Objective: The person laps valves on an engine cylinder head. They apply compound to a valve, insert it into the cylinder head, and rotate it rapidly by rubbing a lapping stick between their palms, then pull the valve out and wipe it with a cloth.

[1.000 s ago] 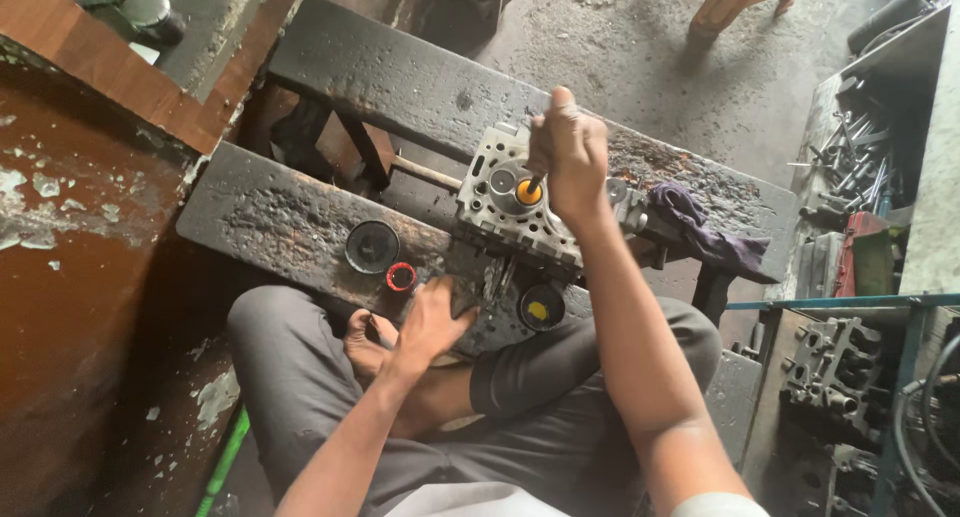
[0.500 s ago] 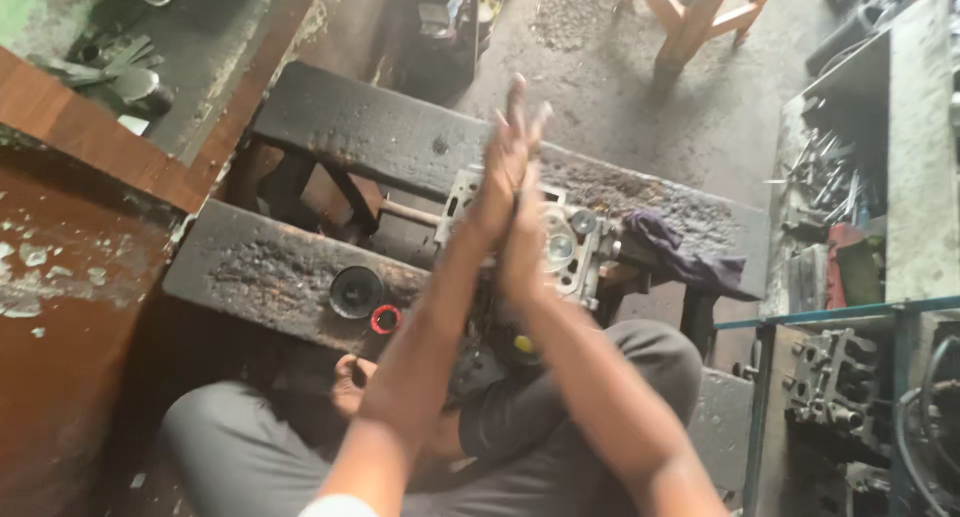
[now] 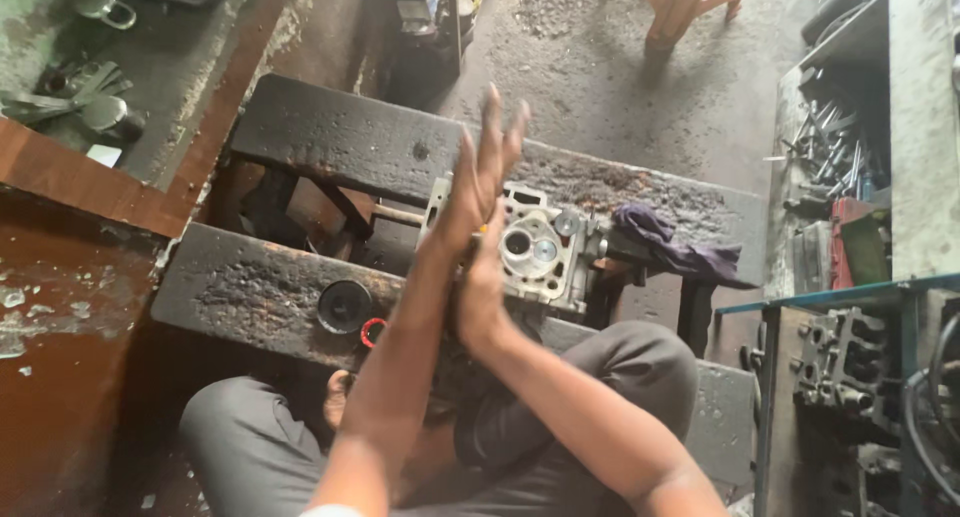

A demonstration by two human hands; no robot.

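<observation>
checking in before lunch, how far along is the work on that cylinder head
Looks mid-job. Done: the cylinder head sits propped across the two dark wooden beams, valves visible in its face. In hand: the left hand and right hand are pressed palm to palm above it; whether a tool is between them cannot be seen. Left: a black cup and red ring lie loose on the beam, a purple rag alongside.

engine head (image 3: 545, 252): cast metal, dull grey, greasy
bench (image 3: 340, 142): wood, blackened, rough, pitted
rag (image 3: 675, 247): cloth, purple, matt, crumpled
floor (image 3: 600, 67): concrete, gritty
</observation>
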